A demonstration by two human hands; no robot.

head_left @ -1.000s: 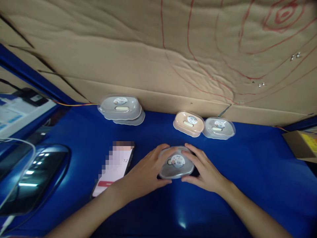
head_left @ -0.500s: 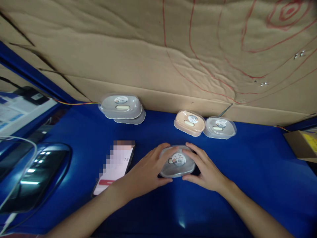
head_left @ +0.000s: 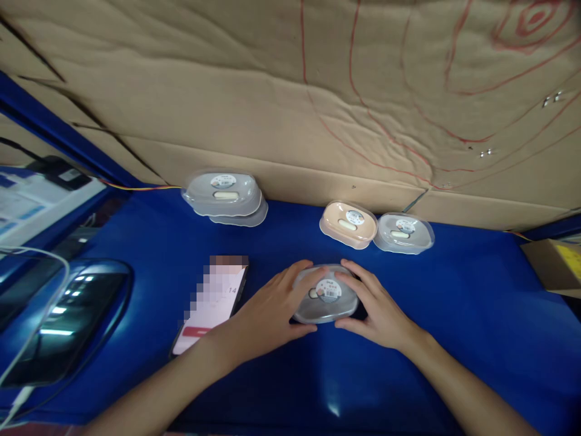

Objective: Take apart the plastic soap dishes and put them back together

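Between my hands is a grey soap box (head_left: 327,310) with a clear lid and a round white label. My left hand (head_left: 275,307) grips its left end, fingers along the far edge and thumb at the near side. On the right end my right hand (head_left: 382,310) grips it the same way. Part of the lid's pale oval piece is covered by my left fingers. Farther back are a peach soap box (head_left: 336,225) and another grey soap box (head_left: 411,243), side by side. Two more grey soap boxes (head_left: 200,197) are stacked at the back left.
A lit phone (head_left: 213,303) lies left of my hands, partly behind my left forearm. At far left sits a dark-screened device (head_left: 68,327) with a white cable (head_left: 67,272). A cardboard wall (head_left: 181,109) rises behind the blue table (head_left: 476,315); a cardboard box (head_left: 549,266) stands at right.
Both hands keep the same grip on the grey soap box, which stays in place. The view shifts very slightly, and the phone's visible digits go from 13 to 14.
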